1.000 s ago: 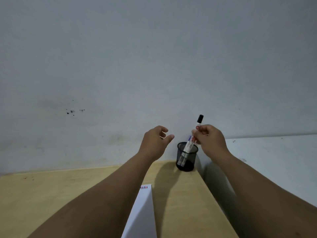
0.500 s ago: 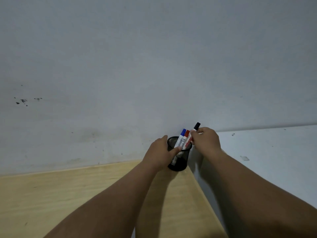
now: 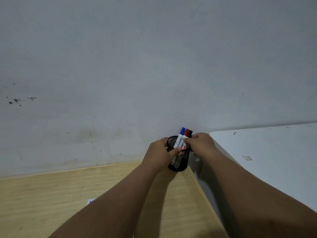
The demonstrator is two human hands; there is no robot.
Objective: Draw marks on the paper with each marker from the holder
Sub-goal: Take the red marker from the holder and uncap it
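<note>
Right of centre we see three white markers (image 3: 182, 138), capped blue, red and black, standing tilted in a black mesh holder (image 3: 178, 160) on the tabletop (image 3: 51, 194). Our left hand (image 3: 158, 154) grips the holder; our right hand (image 3: 200, 144) pinches the markers.

Black wire-mesh holder (image 3: 178, 162) on matt pale wood table (image 3: 51, 194); scuffed matt wall (image 3: 120, 74).

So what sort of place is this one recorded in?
Probably a plain desk corner in a room or office: a light wooden desk against a scuffed bare wall, a white surface beside it, and a mesh holder of markers.
</note>
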